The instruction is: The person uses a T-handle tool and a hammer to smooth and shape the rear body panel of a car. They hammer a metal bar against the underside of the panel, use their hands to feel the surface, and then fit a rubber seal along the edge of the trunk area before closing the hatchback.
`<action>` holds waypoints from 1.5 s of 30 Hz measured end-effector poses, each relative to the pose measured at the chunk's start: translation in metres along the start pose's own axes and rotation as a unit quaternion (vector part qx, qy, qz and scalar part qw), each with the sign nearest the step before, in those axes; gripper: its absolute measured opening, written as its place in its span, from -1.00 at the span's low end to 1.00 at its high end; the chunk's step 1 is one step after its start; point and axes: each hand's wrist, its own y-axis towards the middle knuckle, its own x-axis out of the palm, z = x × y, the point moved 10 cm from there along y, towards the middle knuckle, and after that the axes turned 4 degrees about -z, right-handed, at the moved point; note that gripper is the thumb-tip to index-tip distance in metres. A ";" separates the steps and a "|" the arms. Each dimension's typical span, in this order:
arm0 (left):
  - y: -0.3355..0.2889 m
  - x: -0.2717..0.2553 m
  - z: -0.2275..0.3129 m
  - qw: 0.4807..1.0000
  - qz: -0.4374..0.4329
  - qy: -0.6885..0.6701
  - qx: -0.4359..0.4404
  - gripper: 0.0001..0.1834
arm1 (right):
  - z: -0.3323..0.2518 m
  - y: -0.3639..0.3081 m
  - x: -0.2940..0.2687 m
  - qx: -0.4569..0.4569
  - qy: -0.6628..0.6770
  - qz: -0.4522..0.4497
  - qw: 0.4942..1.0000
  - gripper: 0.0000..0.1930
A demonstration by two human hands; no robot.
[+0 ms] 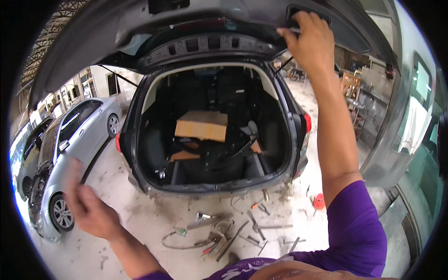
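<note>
Overhead, the raised tailgate of a dark car spans the top of the view. My right hand reaches up to it at the upper right, its fingers hooked into a recess in the inner panel. My left hand hangs at the lower left, slightly blurred, fingers apart and holding nothing. Beyond my hands lies the car's cargo area, where a cardboard box sits among dark loose parts.
A silver car with its front end stripped stands at the left. Metal bars, a cable and tools litter the floor behind the bumper. A red round object lies to the right, near a grey vehicle.
</note>
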 end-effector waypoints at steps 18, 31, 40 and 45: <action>-0.148 0.137 0.024 0.889 -0.410 0.161 0.128 -0.29 | -0.111 -0.478 0.080 0.137 0.189 -0.578 0.782 -0.66; -0.417 0.190 -0.137 0.849 -0.503 0.139 0.082 -0.25 | -0.230 -0.385 0.120 0.001 0.299 -0.376 0.877 -0.39; -0.551 0.080 -0.222 0.588 -0.770 0.101 -0.228 -0.36 | -0.263 -0.528 0.203 -0.032 0.236 -0.475 0.847 -0.28; -0.654 -0.177 -0.292 0.450 -0.730 0.199 -0.475 -0.39 | -0.278 -0.586 0.244 -0.054 0.232 -0.497 0.834 -0.23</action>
